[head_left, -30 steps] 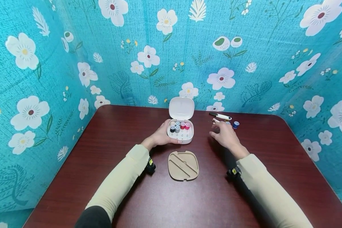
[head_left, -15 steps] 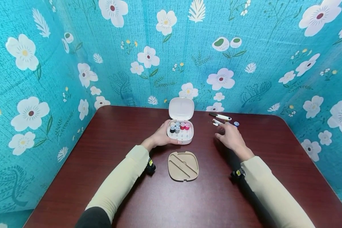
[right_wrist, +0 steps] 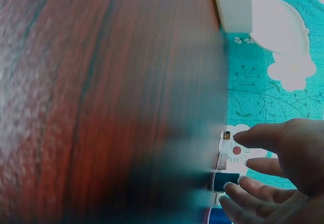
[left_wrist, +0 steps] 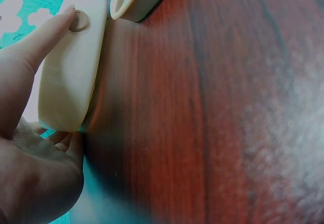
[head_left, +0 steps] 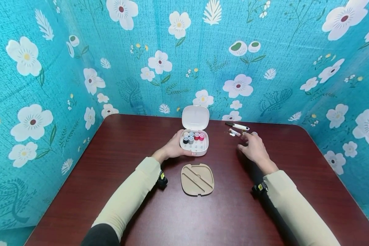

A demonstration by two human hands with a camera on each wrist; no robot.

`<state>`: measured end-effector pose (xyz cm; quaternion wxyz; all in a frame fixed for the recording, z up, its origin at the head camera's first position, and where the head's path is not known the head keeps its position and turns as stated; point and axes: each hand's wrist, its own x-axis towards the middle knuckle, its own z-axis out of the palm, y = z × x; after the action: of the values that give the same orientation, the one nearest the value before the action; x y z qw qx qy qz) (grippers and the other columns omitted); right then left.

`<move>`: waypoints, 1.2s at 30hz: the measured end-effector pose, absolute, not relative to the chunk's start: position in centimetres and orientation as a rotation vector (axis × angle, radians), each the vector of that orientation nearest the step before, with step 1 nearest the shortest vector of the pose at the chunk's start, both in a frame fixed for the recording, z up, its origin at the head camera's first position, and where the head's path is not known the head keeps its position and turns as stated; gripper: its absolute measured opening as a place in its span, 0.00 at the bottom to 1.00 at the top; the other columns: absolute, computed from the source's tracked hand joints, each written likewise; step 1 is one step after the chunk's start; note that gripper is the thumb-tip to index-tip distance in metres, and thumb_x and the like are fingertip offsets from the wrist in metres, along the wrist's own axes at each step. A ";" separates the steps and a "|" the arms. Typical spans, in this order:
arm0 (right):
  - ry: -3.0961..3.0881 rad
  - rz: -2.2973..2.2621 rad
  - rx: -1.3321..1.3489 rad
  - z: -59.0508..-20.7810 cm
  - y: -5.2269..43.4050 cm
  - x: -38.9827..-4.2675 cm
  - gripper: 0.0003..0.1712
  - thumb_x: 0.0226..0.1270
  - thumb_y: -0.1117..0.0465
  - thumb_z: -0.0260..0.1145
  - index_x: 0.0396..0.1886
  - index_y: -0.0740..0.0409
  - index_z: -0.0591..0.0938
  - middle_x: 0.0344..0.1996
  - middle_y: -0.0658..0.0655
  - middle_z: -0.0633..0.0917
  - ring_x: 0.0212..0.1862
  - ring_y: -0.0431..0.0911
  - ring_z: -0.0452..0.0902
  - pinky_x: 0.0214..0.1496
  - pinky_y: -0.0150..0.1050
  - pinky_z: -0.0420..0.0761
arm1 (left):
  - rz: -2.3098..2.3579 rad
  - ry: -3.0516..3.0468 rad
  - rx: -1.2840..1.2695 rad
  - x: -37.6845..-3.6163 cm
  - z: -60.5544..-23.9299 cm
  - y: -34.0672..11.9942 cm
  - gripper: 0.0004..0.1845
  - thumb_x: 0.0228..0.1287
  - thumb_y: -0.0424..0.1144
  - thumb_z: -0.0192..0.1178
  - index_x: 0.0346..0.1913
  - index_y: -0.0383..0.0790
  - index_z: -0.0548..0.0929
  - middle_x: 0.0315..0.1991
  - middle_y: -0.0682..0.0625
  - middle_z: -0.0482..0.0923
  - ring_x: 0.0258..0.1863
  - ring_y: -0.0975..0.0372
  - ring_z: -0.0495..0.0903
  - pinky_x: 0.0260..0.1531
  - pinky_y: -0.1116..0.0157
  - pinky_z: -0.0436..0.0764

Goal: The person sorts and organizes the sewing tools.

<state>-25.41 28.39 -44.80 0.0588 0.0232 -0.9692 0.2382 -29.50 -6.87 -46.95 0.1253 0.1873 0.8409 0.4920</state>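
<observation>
A white sewing box [head_left: 202, 153] stands with its lid [head_left: 195, 117] raised. Inside it, several thread spools sit on pegs, among them a black spool [head_left: 186, 140] and a pink spool [head_left: 202, 137]. My left hand [head_left: 173, 146] grips the box from the left, its thumb lying on the front by the round button [left_wrist: 79, 21]. Over to the right, my right hand [head_left: 255, 149] is lowered among loose spools with thumb and fingers spread apart. Its fingertips are right at a dark spool [right_wrist: 226, 181], and a blue spool [right_wrist: 218, 216] lies beside that. The hand mostly hides these spools in the head view.
A tan grooved tray [head_left: 198, 187] lies in front of the box. Behind the right hand are a white tool with a black end [head_left: 237, 126] and a small pale pink item [head_left: 234, 132]. A flowered teal curtain [head_left: 129, 68] borders the table's far edge.
My right hand has moved to the right, and now covers the blue spools that showed before. The left hand keeps its grip on the box.
</observation>
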 end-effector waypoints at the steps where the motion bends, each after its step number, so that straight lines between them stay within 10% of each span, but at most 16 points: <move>1: -2.933 0.725 0.065 -44.9 28.5 -25.4 0.24 0.65 0.62 0.71 0.57 0.71 0.80 0.50 0.70 0.76 0.52 0.64 0.80 0.55 0.61 0.78 | 1.430 2.452 0.544 -29.5 -47.0 -6.9 0.59 0.41 0.47 0.86 0.74 0.41 0.60 0.63 0.45 0.68 0.62 0.53 0.68 0.67 0.54 0.66; 36: -2.848 0.917 -0.148 -45.4 29.0 -27.3 0.36 0.70 0.58 0.68 0.69 0.76 0.68 0.59 0.77 0.75 0.62 0.67 0.69 0.65 0.62 0.70 | 1.467 2.457 0.552 -29.3 -47.1 -6.7 0.58 0.40 0.44 0.87 0.73 0.39 0.61 0.62 0.45 0.69 0.61 0.54 0.68 0.67 0.54 0.66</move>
<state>-27.28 29.03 -45.40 0.0730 -0.0494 -0.9481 0.3054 -29.26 -6.74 -47.10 0.1135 0.1884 0.8376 0.5000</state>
